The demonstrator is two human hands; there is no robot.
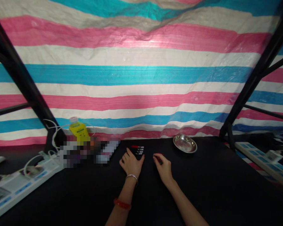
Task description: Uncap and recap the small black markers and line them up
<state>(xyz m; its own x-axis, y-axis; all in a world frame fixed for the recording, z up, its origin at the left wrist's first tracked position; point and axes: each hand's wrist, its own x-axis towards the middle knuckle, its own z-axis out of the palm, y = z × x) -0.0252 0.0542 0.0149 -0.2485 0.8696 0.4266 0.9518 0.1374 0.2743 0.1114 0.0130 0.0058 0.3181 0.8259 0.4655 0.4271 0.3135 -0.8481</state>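
Note:
Several slim, pen-like sticks point(139, 150) lie side by side on the black table, black with white-marked ends. The farthest one is a red stick point(134, 146). My left hand point(132, 162) rests palm down right by them, thumb and fingers spread, and partly covers their near side. To its right, my right hand point(163, 167) has thumb and fingertips pinched together low over the table. A little red shows behind those fingers, but what they hold is too small and hidden to name.
A round metal dish point(185, 144) stands at the back right. At the left are a yellow bottle point(79, 131), a blurred pile and a power strip point(25, 185) with white cables. Another power strip point(261, 158) runs along the right. Black frame posts and a striped sheet enclose the table.

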